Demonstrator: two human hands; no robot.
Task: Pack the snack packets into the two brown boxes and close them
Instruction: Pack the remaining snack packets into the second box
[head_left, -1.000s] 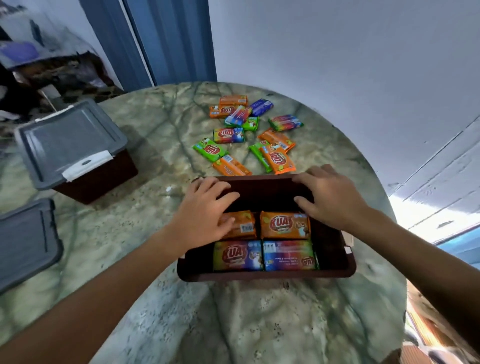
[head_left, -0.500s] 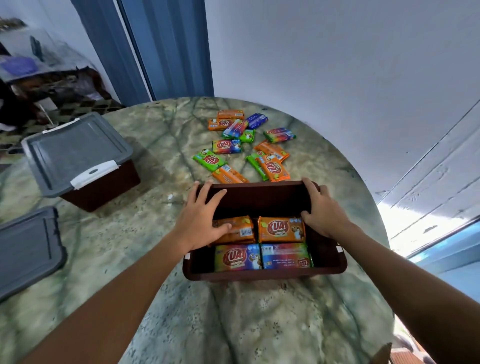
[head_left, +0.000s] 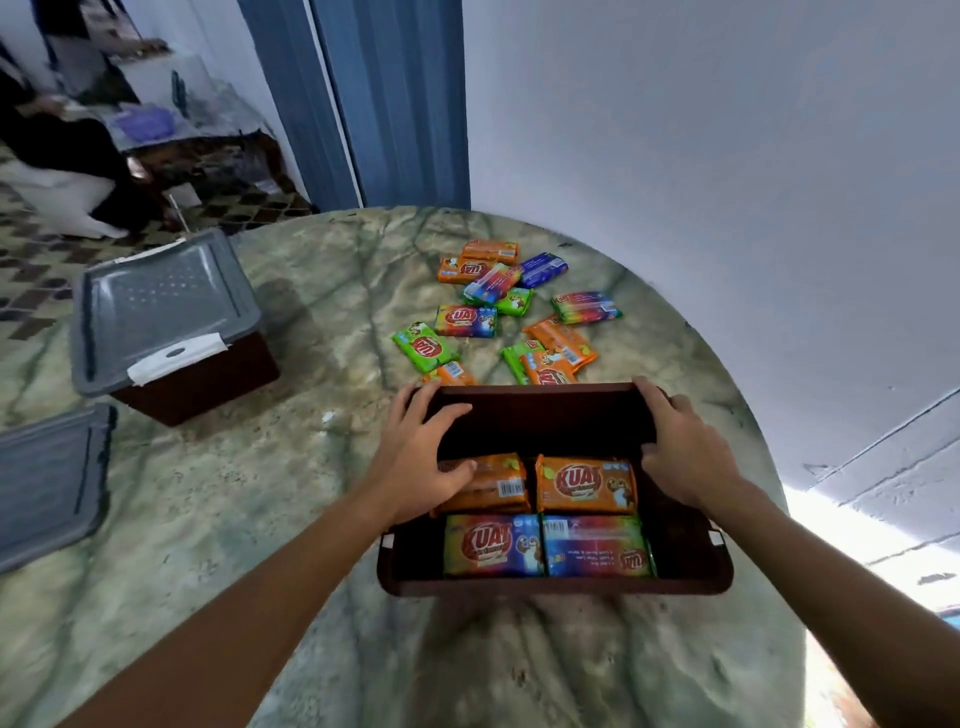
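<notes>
Open brown box (head_left: 555, 586) near tabletop (head_left: 322, 291) front edge, holding four snack packets (head_left: 586, 484). Left hand (head_left: 418, 462) and right hand (head_left: 685, 457) curled over far corners. Loose packets (head_left: 465, 320) beyond; lidded brown box (head_left: 171, 325) and grey lid (head_left: 44, 480) at left.

Looks like a room in a home: round marble-patterned table (head_left: 260, 519) pushed against a plain white wall (head_left: 701, 156), blue curtain (head_left: 384, 104) hanging just behind it, patterned tile floor (head_left: 36, 291) off to the left. Further back on the left, a cluttered side table (head_left: 197, 135) draped with a cloth. On the round table, household storage boxes with grey lids (head_left: 156, 306) and loose snack packets (head_left: 498, 312), nothing of a shop or workshop fitting.
</notes>
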